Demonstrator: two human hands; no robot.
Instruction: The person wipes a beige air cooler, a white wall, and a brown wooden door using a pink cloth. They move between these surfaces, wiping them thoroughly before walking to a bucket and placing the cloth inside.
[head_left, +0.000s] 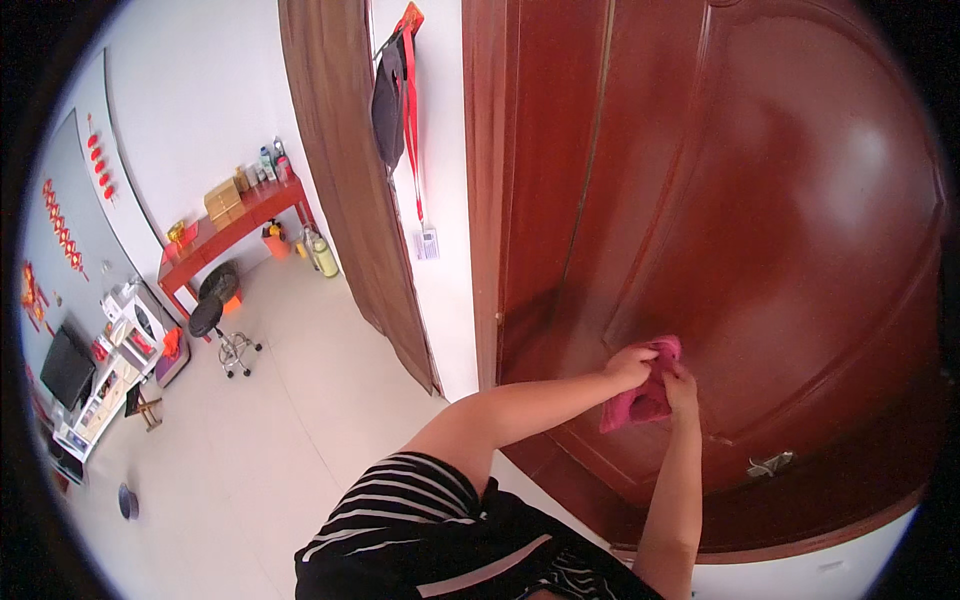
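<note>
A pink cloth (619, 411) is bunched between my two hands, in front of a glossy red-brown wooden door (780, 247). My left hand (631, 367) grips its upper left part, and my right hand (681, 388) pinches it on the right side. The lower part hangs down in loose folds. Whether the cloth touches the door surface I cannot tell. Down and to the right of my hands, a metal door handle (771, 465) sits on the door.
Beside the door frame (491, 225), a red lanyard (411, 127) and a dark cloth item (388, 105) hang on the wall. A brown curtain (352, 195) hangs to their left. Farther off stand a red desk (247, 208), a black wheeled stool (206, 318) and a white cabinet (105, 390).
</note>
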